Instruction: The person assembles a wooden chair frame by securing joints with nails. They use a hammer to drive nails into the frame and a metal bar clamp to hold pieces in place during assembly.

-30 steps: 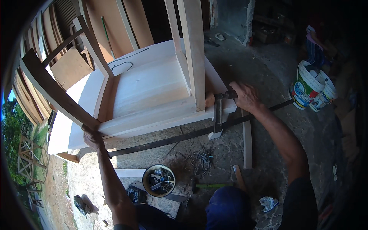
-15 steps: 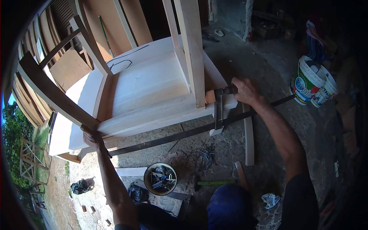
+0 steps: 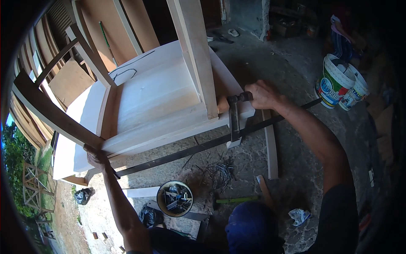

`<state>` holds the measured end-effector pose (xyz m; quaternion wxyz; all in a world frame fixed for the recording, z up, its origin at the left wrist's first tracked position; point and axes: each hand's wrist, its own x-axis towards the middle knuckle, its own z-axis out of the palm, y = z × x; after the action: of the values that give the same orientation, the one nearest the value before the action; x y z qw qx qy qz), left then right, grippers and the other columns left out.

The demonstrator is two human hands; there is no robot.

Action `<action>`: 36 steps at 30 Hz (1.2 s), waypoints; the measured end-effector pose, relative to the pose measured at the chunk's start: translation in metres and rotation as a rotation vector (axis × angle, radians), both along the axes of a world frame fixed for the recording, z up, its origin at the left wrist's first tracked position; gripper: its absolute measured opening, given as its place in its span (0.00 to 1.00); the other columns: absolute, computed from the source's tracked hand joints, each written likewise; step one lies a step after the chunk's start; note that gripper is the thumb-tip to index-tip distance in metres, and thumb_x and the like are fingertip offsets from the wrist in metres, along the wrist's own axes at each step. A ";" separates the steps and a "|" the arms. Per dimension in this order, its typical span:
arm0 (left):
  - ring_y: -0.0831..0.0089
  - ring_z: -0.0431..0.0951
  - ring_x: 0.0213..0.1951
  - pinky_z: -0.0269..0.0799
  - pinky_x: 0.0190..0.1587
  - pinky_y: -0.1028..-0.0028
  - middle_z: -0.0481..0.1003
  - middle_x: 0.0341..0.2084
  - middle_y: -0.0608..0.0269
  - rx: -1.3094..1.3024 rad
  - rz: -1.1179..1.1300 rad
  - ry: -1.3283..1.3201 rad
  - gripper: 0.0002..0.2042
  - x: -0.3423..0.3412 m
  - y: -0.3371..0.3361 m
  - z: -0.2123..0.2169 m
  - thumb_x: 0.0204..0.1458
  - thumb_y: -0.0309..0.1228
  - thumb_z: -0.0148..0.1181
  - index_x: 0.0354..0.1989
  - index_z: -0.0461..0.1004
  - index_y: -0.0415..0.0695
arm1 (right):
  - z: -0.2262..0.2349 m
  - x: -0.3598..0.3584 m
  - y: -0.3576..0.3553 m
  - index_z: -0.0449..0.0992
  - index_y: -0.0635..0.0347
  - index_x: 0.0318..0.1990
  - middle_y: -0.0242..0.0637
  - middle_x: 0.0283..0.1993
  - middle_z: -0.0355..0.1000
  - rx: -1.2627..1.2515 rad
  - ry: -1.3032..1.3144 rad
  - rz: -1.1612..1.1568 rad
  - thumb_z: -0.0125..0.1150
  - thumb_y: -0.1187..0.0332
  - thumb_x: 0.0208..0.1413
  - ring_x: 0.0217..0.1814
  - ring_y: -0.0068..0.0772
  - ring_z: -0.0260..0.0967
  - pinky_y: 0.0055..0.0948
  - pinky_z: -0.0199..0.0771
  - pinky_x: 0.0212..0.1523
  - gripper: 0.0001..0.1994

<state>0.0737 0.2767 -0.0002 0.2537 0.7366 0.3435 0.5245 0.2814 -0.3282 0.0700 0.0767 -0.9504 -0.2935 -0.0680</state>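
A pale wooden chair frame [image 3: 152,101] lies on the concrete floor, its legs reaching up and away. A long dark metal bar clamp [image 3: 203,146] runs along its near edge. My right hand [image 3: 262,94] is closed on the clamp's screw handle [image 3: 239,98] at the right end of the frame. My left hand [image 3: 96,155] grips the clamp's other end against the chair's left corner, beside a dark curved back rail [image 3: 50,114].
A round tin of screws and bits [image 3: 174,198] sits near my knees, with loose nails [image 3: 220,171] and a green-handled hammer [image 3: 237,200] beside it. Two white plastic buckets [image 3: 338,82] stand at the right. Wooden boards lean at the upper left.
My right hand has shifted slightly on the screw handle, as in turning it. My left hand stays put at the clamp's far end.
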 end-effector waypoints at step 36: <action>0.43 0.78 0.41 0.68 0.48 0.48 0.80 0.38 0.37 0.038 -0.043 0.003 0.45 -0.002 -0.010 0.000 0.67 0.65 0.23 0.48 0.77 0.32 | 0.005 0.001 -0.013 0.82 0.58 0.36 0.52 0.35 0.80 -0.046 -0.017 -0.070 0.66 0.64 0.48 0.42 0.60 0.79 0.53 0.78 0.44 0.10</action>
<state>0.0717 0.2671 0.0001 0.2506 0.7493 0.3178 0.5242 0.2824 -0.3413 0.0748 0.0501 -0.9610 -0.2623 -0.0720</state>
